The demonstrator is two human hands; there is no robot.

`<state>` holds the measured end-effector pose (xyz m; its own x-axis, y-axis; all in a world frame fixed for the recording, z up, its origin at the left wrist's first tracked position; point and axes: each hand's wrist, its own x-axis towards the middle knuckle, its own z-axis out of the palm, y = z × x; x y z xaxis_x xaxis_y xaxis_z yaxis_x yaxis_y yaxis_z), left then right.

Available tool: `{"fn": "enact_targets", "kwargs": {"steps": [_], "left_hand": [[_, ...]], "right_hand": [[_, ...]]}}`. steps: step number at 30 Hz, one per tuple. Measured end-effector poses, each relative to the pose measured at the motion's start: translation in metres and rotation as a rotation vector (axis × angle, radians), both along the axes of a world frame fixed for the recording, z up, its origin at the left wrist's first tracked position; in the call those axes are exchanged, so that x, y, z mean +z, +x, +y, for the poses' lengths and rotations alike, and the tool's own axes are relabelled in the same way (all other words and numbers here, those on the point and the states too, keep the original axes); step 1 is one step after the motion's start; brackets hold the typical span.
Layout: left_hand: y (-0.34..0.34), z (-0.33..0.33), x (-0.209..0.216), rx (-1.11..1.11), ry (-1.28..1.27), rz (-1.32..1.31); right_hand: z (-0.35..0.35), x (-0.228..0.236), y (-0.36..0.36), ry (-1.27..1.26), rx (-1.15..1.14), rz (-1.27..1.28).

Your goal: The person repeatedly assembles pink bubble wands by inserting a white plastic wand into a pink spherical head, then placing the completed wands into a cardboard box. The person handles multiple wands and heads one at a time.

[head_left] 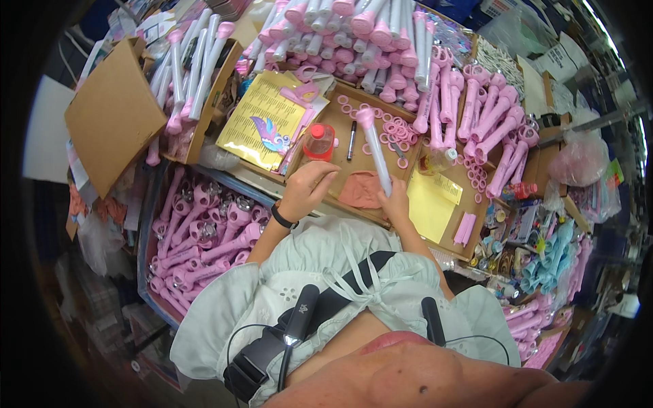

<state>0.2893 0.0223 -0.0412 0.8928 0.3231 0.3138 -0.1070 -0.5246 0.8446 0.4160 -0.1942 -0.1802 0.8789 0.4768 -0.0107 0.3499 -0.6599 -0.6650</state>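
Note:
In my right hand [396, 202] is the lower end of a pale tube with a pink cap [376, 153], a stick that leans up and away over a cardboard tray [326, 185]. My left hand [307, 187] hovers at the tray's near left side, fingers bent and drawn together; whether they pinch something small is hidden. Between the hands an orange-pink cloth [360, 189] lies in the tray. Just beyond my left hand stands a clear bottle of red liquid with a red cap [318, 141]. A dark pen [352, 141] and many pink rings [396, 129] lie near the stick.
Capped tubes [367, 27] are heaped at the back. Pink handles [490, 112] pile up at right; more fill a blue-rimmed bin [204, 231] at left. Yellow printed sheets [262, 115] lie left, a yellow pad [428, 207] right. An open carton [115, 115] stands far left.

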Motion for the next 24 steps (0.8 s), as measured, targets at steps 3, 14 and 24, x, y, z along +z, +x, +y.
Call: {"fn": "enact_targets", "kwargs": {"steps": [3, 14, 24], "left_hand": [[-0.005, -0.005, -0.005, 0.058, -0.477, 0.040], [-0.003, -0.017, 0.010, -0.304, -1.303, -0.171], [0.000, -0.016, 0.014, -0.338, -1.539, -0.221]], "right_hand": [[-0.011, 0.047, -0.013, 0.196, 0.124, -0.169], [-0.032, 0.126, -0.001, 0.243, 0.289, -0.623], [-0.033, 0.133, 0.013, 0.383, 0.002, -0.584]]}}
